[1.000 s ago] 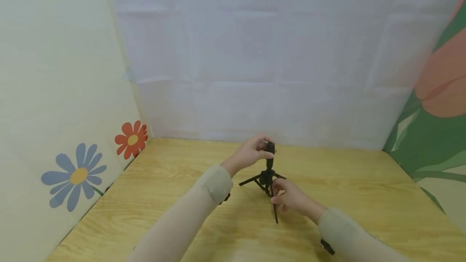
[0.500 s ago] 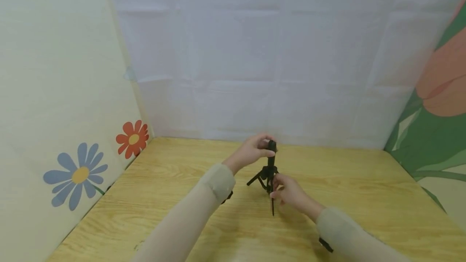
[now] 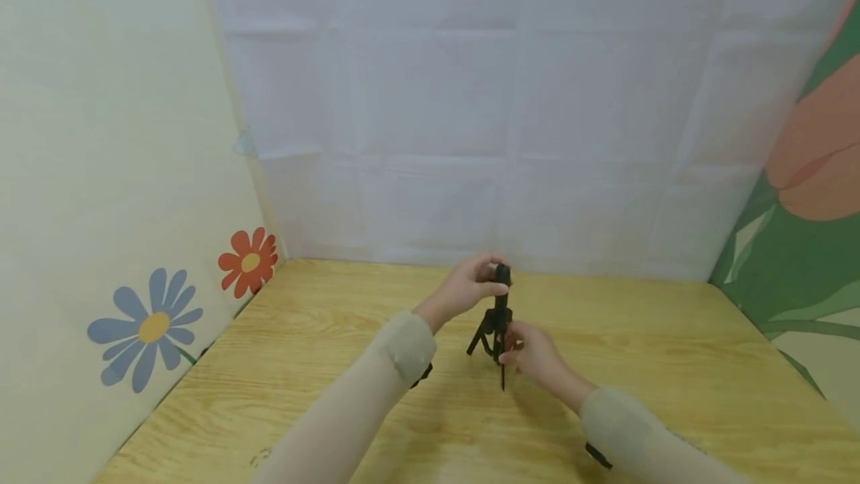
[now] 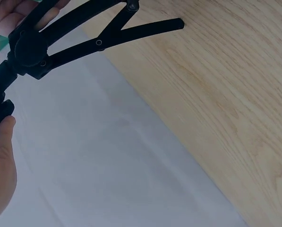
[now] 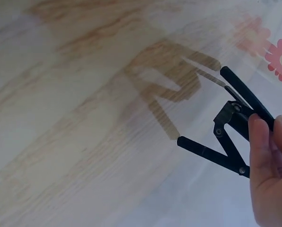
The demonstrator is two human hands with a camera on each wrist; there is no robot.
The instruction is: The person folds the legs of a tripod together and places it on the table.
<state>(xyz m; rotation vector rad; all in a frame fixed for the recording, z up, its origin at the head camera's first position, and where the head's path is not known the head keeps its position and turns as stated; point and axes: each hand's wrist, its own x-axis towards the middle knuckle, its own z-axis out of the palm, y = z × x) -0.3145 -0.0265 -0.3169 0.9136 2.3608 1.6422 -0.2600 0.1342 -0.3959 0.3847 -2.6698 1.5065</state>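
A slim black mini tripod point(image 3: 500, 312) with an upright cylindrical handle, 3 straight legs and short riveted braces stands on a yellow wood-grain tabletop point(image 3: 322, 320), legs partly spread. At the tripod's top, the left hand point(image 3: 470, 284) pinches the handle; lower, at its right side, the right hand point(image 3: 539, 357) pinches 1 leg, partly hiding it. Behind the tripod hangs a creased white sheet point(image 3: 416, 95). Well to its left, a blue-petalled flower point(image 3: 154, 328) and a red-petalled flower point(image 3: 249, 263) decorate a cream panel point(image 3: 114, 133); well to its right is a printed salmon-pink tulip point(image 3: 823, 144).
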